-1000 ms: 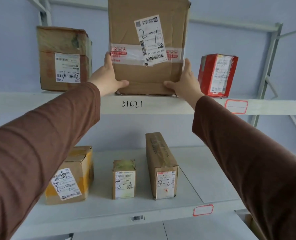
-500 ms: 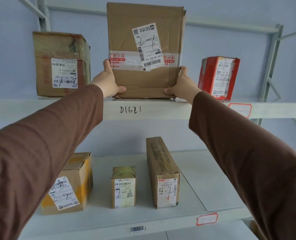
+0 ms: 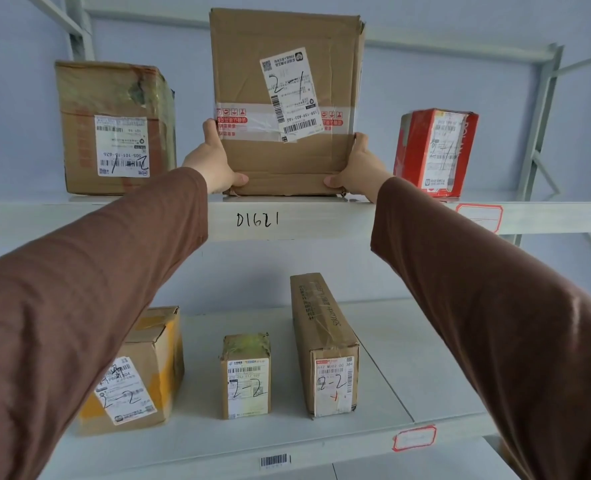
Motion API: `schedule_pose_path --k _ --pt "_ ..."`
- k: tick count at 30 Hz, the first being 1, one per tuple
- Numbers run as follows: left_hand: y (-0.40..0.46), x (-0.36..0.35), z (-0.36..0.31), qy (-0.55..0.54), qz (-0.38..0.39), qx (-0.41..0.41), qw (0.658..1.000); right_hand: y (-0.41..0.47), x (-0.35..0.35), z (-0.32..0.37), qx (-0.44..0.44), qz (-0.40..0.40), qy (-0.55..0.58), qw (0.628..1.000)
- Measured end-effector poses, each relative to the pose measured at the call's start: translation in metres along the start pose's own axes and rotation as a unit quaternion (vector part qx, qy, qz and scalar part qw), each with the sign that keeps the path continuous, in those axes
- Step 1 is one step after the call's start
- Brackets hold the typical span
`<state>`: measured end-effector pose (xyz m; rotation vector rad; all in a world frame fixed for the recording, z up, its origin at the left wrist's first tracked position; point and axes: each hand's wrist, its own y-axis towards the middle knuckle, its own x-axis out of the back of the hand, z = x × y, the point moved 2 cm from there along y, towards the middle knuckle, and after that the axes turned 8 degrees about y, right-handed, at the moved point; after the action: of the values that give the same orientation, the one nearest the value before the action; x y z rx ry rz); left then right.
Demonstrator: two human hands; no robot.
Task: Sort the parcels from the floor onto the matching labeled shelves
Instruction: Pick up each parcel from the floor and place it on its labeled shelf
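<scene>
A flat brown cardboard parcel point(image 3: 252, 60) marked "2-1" stands upright on the upper shelf point(image 3: 304, 218), which carries the writing "D1621". My left hand point(image 3: 214, 161) grips its lower left edge and my right hand point(image 3: 359, 168) grips its lower right edge. Its bottom edge rests on the shelf board. A taped brown box point(image 3: 114, 98) marked "2-1" stands to its left and a red box point(image 3: 436, 150) to its right, both on the same shelf.
The lower shelf point(image 3: 408, 358) holds three parcels marked "2-2": a yellow-taped box point(image 3: 152, 351), a small box point(image 3: 247, 372) and a long narrow box point(image 3: 321, 334). Red-bordered label tags point(image 3: 414, 438) sit on the shelf fronts. A shelf upright point(image 3: 543, 109) stands at the right.
The parcel sits slightly lower in view and straighter on the shelf. Both hands have stayed on its lower corners; the view has tilted up a little.
</scene>
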<state>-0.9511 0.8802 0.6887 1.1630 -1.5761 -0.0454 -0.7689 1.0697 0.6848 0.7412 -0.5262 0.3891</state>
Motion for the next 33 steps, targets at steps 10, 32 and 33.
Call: schedule_pose_path --k 10,32,33 --pt "-0.01 0.011 -0.001 0.012 -0.024 -0.02 0.999 -0.018 0.013 0.002 0.03 -0.045 -0.007 0.998" --pt "-0.065 -0.059 -0.235 -0.06 0.007 -0.215 0.975 -0.056 0.149 -0.117 0.127 -0.184 -0.045 0.974" --pt "-0.062 -0.065 -0.244 -0.055 0.014 -0.204 0.977 -0.048 0.156 -0.126 0.113 -0.172 -0.031 0.978"
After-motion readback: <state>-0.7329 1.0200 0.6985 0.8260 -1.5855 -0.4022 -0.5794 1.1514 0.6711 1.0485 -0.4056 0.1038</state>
